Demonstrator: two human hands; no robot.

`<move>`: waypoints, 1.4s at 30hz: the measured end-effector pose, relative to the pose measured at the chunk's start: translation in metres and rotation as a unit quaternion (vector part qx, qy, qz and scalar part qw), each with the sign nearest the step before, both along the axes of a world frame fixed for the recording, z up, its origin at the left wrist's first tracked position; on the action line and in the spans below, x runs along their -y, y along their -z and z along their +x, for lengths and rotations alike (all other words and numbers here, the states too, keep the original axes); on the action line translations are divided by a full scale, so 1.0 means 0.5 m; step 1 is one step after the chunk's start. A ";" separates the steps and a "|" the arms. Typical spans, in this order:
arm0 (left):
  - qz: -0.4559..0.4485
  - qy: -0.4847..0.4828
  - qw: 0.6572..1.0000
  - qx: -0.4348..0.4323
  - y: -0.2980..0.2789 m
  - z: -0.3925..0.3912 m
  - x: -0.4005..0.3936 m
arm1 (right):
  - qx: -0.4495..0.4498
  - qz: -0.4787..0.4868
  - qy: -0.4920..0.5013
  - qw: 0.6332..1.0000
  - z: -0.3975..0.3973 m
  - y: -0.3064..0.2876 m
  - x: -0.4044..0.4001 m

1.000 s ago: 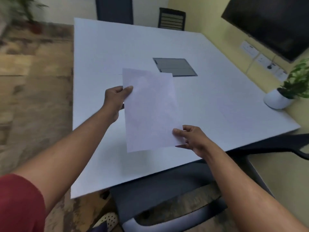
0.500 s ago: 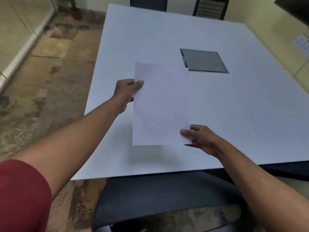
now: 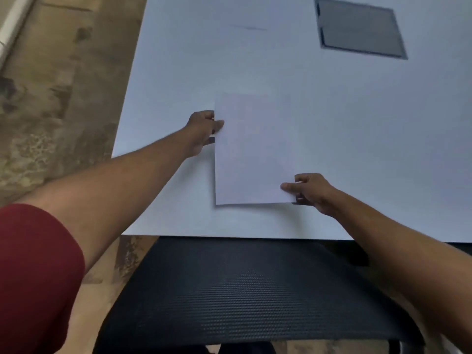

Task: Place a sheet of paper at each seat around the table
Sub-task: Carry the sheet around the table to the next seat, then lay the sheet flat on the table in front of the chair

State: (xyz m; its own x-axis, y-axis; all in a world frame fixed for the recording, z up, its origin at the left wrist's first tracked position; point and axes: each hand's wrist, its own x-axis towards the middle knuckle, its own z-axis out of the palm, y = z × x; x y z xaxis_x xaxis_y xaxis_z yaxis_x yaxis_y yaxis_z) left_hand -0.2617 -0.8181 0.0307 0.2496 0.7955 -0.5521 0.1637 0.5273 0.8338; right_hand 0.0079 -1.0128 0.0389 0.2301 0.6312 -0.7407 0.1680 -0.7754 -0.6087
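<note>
Holding a white sheet of paper (image 3: 252, 152) by two of its edges, the person is keeping it low over the near part of the white worktop (image 3: 357, 129), just in from the front edge. The left hand (image 3: 203, 131) is pinching the sheet's left edge about a third of the way down, thumb lying on top of the paper and the other fingers tucked underneath. The right hand (image 3: 310, 191) is pinching the lower right corner, thumb pointing left across the top surface and the curled fingers sitting below and beside the edge. Each grip is narrow and closed on the sheet.

A thin dark shadow is running along the paper's bottom edge, but whether the sheet is resting flat on the worktop or hanging slightly above it cannot be told. Its long sides are running away from the person, roughly square to the front edge.

Sitting directly below the front edge, a black mesh chair (image 3: 255, 297) is filling the lower middle of the view, its textured surface lying under both forearms. A grey rectangular panel (image 3: 357, 28) is lying set into the worktop at the far right, well apart from the paper. A dark red sleeve (image 3: 33, 277) is covering the left upper arm, and mottled brown floor (image 3: 56, 98) is showing to the left.
</note>
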 end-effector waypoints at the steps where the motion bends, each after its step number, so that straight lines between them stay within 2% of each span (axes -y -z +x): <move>1: 0.001 0.003 1.000 -0.003 0.009 -0.001 0.003 | -0.001 -0.004 0.000 1.000 0.006 0.017 -0.004; 5: 0.036 0.003 0.999 -0.036 0.067 -0.016 0.010 | -0.002 -0.013 -0.022 1.000 0.017 0.079 -0.012; 10: 0.110 -0.050 0.987 -0.106 0.123 -0.034 0.017 | 0.024 0.025 -0.025 0.999 0.003 0.124 -0.008; 15: 0.137 -0.069 0.977 -0.145 0.135 -0.028 0.017 | 0.104 0.040 -0.018 0.994 -0.010 0.154 -0.006; 18: 0.167 -0.036 0.968 -0.186 0.137 -0.030 0.014 | 0.148 0.039 -0.041 0.987 -0.019 0.160 -0.009; 20: 0.266 0.058 0.927 -0.259 0.146 -0.048 0.019 | 0.153 0.048 -0.055 0.985 -0.021 0.159 -0.012; 22: 0.358 0.183 0.857 -0.323 0.156 -0.076 0.040 | 0.165 0.054 -0.075 0.982 -0.021 0.158 -0.013; 24: 0.425 0.277 0.792 -0.341 0.174 -0.110 0.070 | 0.173 0.055 -0.094 0.979 -0.020 0.158 -0.012; 26: 0.460 0.342 0.744 -0.343 0.193 -0.138 0.102 | 0.170 0.052 -0.106 0.978 -0.018 0.154 -0.009; 28: 0.432 0.397 0.727 -0.358 0.204 -0.157 0.126 | 0.188 0.069 -0.111 0.974 -0.013 0.151 -0.003; 30: 0.402 0.417 0.724 -0.374 0.210 -0.167 0.136 | 0.251 0.121 -0.142 0.950 -0.003 0.154 0.006; 32: 0.394 0.424 0.717 -0.388 0.212 -0.167 0.138 | 0.301 0.182 -0.219 0.910 0.011 0.162 0.017; 37: 0.395 0.429 0.706 -0.402 0.203 -0.150 0.135 | 0.348 0.247 -0.411 0.806 0.046 0.188 0.010; 39: 0.396 0.430 0.706 -0.399 0.200 -0.143 0.126 | 0.363 0.237 -0.441 0.786 0.054 0.200 -0.003; 42: 0.387 0.426 0.716 -0.395 0.198 -0.137 0.111 | 0.369 0.222 -0.444 0.786 0.057 0.202 -0.023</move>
